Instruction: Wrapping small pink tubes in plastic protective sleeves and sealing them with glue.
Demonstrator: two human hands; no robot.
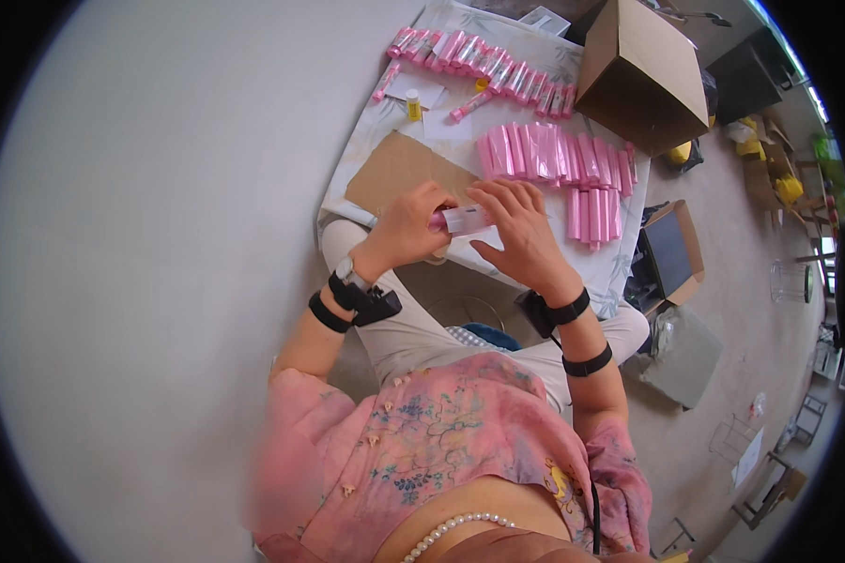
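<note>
My left hand (406,227) is closed round a small pink tube (437,221) at the table's near edge. A clear, whitish plastic sleeve (466,220) sticks out of that grip to the right. My right hand (521,233) is beside the sleeve's far end, fingers stretched out and thumb apart; whether a fingertip touches it is hard to see. Beyond my hands lies a flat brown cardboard sheet (396,169). Several glossy pink tubes (535,153) are lined up to the right, with a shorter row of pink tubes (593,216) nearer me.
Along the far side runs a row of pink tubes with clear parts (498,70). A small yellow bottle (414,106) stands by white paper. One large cardboard box (643,70) occupies the far right corner. A pale wall (178,235) borders the left; an open box (671,253) sits right of the table.
</note>
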